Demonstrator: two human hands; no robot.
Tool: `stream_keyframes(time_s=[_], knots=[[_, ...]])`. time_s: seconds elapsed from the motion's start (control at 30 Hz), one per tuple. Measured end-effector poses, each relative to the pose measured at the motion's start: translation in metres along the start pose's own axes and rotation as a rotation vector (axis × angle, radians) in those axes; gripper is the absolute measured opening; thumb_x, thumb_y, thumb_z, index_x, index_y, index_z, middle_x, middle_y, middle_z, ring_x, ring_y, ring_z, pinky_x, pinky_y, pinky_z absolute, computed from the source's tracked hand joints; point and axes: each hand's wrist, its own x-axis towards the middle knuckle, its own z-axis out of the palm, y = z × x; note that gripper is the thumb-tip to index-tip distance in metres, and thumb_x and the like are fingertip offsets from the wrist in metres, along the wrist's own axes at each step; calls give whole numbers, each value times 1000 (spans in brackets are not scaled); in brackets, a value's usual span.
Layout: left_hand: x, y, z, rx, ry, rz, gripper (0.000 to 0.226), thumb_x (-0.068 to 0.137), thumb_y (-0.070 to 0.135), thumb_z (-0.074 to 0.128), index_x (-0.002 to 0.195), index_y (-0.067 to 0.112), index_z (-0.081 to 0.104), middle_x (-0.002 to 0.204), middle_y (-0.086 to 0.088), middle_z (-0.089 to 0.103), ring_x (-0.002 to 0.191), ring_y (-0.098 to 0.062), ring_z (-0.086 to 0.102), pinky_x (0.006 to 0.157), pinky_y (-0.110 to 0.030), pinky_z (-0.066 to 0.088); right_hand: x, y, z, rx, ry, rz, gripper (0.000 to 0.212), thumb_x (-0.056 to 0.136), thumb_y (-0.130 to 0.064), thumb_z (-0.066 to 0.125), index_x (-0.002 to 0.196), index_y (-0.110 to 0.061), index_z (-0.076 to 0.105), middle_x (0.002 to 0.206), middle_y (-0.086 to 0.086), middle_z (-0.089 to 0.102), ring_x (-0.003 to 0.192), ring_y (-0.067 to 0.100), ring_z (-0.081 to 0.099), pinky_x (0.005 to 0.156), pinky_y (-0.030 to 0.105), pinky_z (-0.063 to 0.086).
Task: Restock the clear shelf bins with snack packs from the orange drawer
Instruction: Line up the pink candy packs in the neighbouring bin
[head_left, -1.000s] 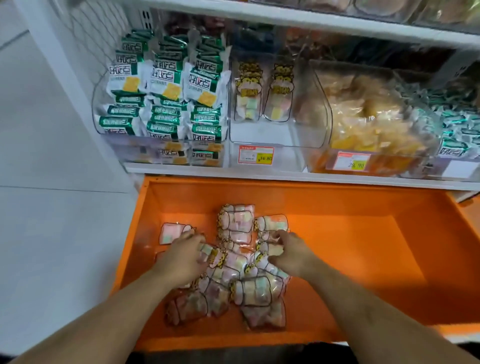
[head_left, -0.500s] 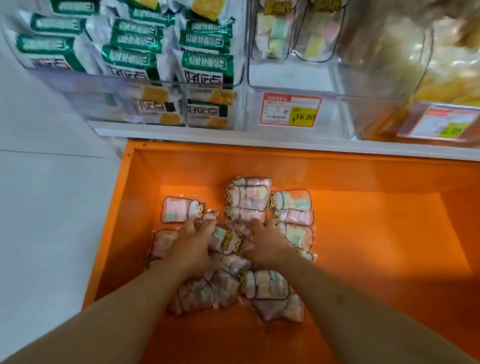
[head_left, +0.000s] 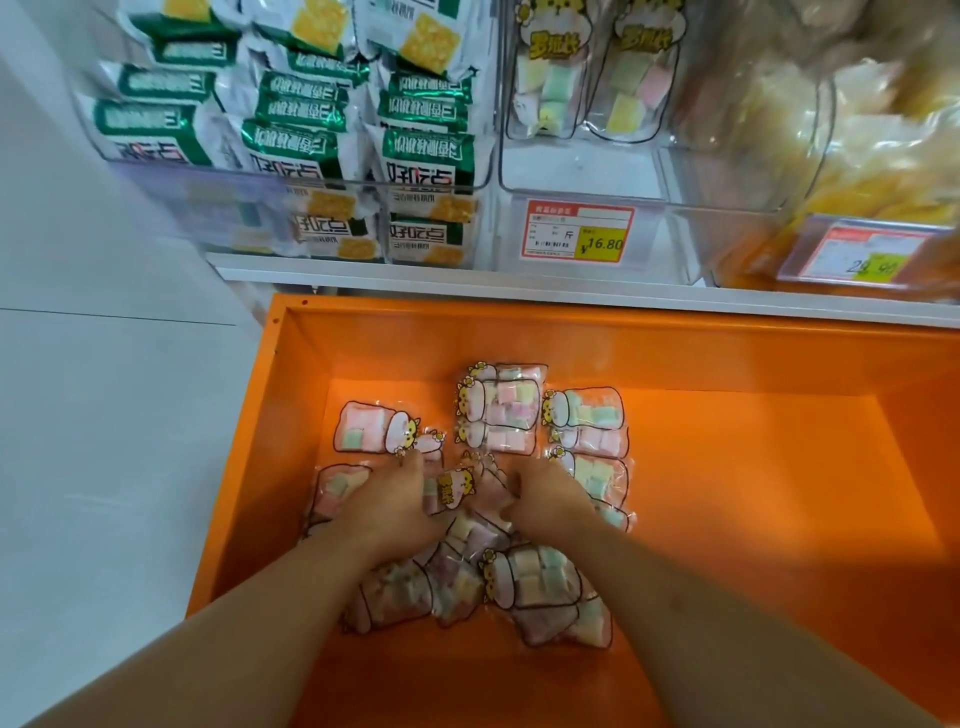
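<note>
Several clear snack packs (head_left: 501, 410) of pastel marshmallows lie in a loose heap on the floor of the orange drawer (head_left: 727, 467). My left hand (head_left: 392, 506) and my right hand (head_left: 548, 501) are both down in the heap, side by side, fingers curled around packs in the middle. Above the drawer, the middle clear shelf bin (head_left: 582, 171) holds two of the same marshmallow packs (head_left: 550, 78) standing at its back, with bare floor in front of them.
The left bin (head_left: 171, 179) is full of green-and-white cracker packs (head_left: 426, 156). On the right, a bin (head_left: 743, 223) holds yellow snacks. Price tags (head_left: 576, 231) hang on the bin fronts. A white shelf edge (head_left: 519, 291) overhangs the drawer's back. The drawer's right half is bare orange.
My hands have closed in toward each other on the middle of the heap and curled around packs. The view has dropped lower and nearer to the drawer.
</note>
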Motion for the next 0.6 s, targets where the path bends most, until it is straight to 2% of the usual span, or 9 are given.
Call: stream_keyframes(time_s=[0.03, 0.1, 0.2, 0.27, 0.3, 0.4, 0.47, 0.53, 0.6], knots=[[-3, 0, -3, -15, -15, -1, 66, 79, 51, 79, 128, 24, 43, 103, 13, 64, 99, -11, 63, 82, -38, 58, -1, 2, -3, 45, 11, 18, 27, 88, -25, 70, 79, -28, 45, 89, 0, 60, 86, 25, 62, 64, 31, 50], [-6, 0, -8, -16, -56, -3, 73, 81, 48, 76, 141, 25, 41, 113, 9, 66, 103, -14, 63, 85, -37, 57, -6, 6, -14, 149, 43, 42, 26, 84, -15, 70, 80, -25, 47, 84, 0, 60, 76, 21, 59, 59, 33, 48], [-15, 6, -12, 18, -150, -20, 51, 95, 45, 55, 140, 20, 56, 134, -6, 64, 114, -23, 63, 94, -35, 54, -16, 10, -35, 283, 57, 50, 23, 85, -11, 74, 95, -17, 53, 80, 1, 58, 65, 16, 53, 52, 29, 45], [-23, 9, -11, -21, -181, -38, 46, 103, 38, 44, 146, 22, 54, 148, -11, 56, 125, -28, 59, 96, -35, 50, -27, 9, -50, 353, 32, 51, 31, 88, -11, 77, 109, -21, 56, 84, 0, 58, 63, 15, 54, 47, 24, 41], [-27, 12, -11, -60, -180, -35, 45, 105, 34, 41, 148, 22, 51, 148, -12, 56, 124, -28, 59, 92, -34, 49, -33, 8, -57, 378, 16, 44, 31, 88, -12, 78, 111, -22, 58, 85, -1, 58, 63, 15, 55, 50, 25, 42], [-42, 31, -25, -234, -121, -6, 38, 109, 28, 36, 143, 18, 52, 116, -5, 67, 87, -18, 61, 62, -27, 41, -56, 0, -81, 436, 6, 3, 20, 88, -8, 77, 86, -16, 59, 76, -1, 52, 60, 13, 54, 60, 27, 44], [-52, 48, -45, -373, -50, -12, 32, 111, 31, 39, 129, 10, 57, 90, 0, 59, 72, -13, 54, 59, -27, 38, -74, -9, -99, 547, 12, -13, 19, 87, -2, 77, 84, -14, 63, 79, 4, 59, 70, 24, 70, 69, 40, 62], [-69, 63, -71, -527, -2, 6, 31, 108, 42, 47, 123, 17, 58, 96, -1, 61, 87, -18, 62, 73, -28, 51, -97, -20, -120, 619, 23, -59, 19, 86, -1, 76, 95, -16, 68, 93, 13, 70, 86, 36, 77, 77, 57, 64], [-91, 78, -97, -701, 6, 44, 34, 99, 52, 56, 126, 32, 58, 117, -1, 64, 109, -27, 65, 92, -49, 59, -121, -33, -140, 641, 51, -112, 26, 89, -1, 73, 111, -13, 65, 107, 21, 69, 91, 37, 77, 75, 54, 65]])
